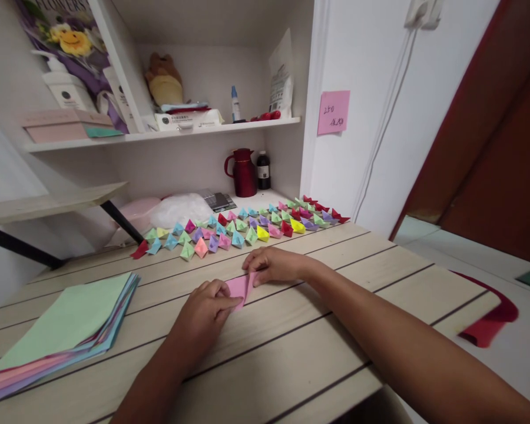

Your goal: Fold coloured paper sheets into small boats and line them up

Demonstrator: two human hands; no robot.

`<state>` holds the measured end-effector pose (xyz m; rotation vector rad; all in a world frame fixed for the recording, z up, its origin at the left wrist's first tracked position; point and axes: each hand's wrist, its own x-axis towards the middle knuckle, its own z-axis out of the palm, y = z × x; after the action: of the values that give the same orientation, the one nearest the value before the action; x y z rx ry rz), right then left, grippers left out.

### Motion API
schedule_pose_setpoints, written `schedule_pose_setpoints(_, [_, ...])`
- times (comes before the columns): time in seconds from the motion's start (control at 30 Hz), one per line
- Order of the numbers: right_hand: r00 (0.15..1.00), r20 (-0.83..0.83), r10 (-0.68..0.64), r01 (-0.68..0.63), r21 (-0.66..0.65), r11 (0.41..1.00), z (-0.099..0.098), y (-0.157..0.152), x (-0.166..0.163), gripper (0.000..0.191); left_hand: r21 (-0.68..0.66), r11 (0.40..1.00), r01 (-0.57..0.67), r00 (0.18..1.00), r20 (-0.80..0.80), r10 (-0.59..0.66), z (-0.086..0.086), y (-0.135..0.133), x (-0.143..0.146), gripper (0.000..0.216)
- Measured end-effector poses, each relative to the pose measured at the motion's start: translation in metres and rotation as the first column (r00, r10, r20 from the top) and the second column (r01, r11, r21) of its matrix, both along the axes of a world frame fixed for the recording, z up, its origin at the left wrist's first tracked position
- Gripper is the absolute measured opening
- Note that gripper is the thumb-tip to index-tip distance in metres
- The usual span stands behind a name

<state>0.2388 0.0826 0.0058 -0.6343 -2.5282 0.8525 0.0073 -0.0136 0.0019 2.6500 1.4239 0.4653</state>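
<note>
A small pink sheet of paper (237,287), partly folded with one flap standing up, lies on the slatted wooden table (291,347) between my hands. My left hand (209,303) grips its near left side, thumb pressed on the paper and fingers curled. At the far right edge, my right hand (271,265) pinches the raised flap between thumb and fingers. Part of the paper is hidden under the fingers. Beyond my hands stand rows of small folded paper boats (237,238) in many colours.
To the left lies a stack of coloured paper (66,321), green on top. Behind the boats are a clear plastic bag (181,211), a red jug (244,174) and a dark bottle (263,171). A shelf (256,125) overhangs the back. A pink note (333,112) sticks to the wall.
</note>
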Motion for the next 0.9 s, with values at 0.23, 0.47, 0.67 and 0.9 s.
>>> schedule_pose_setpoints(0.23, [0.982, 0.022, -0.190, 0.188, 0.058, 0.980, -0.004, -0.003, -0.011, 0.016, -0.092, 0.996, -0.001, 0.998, 0.062, 0.007, 0.006, -0.004, -0.003, 0.029])
schedule_pose_setpoints(0.47, [0.951, 0.069, -0.302, 0.294, 0.100, 0.950, -0.005, -0.005, -0.020, 0.021, -0.053, 0.997, -0.062, 0.998, 0.001, 0.062, 0.008, -0.008, 0.004, 0.042])
schedule_pose_setpoints(0.67, [0.919, 0.108, -0.380, 0.365, 0.130, 0.922, -0.003, -0.006, -0.022, 0.025, 0.024, 1.000, -0.001, 0.977, -0.211, 0.006, 0.005, -0.011, 0.005, 0.045])
schedule_pose_setpoints(0.9, [0.762, 0.135, -0.633, 0.617, 0.142, 0.774, -0.005, 0.010, -0.001, 0.020, 0.068, 0.994, 0.080, 0.950, -0.308, -0.056, 0.007, -0.015, 0.011, 0.051])
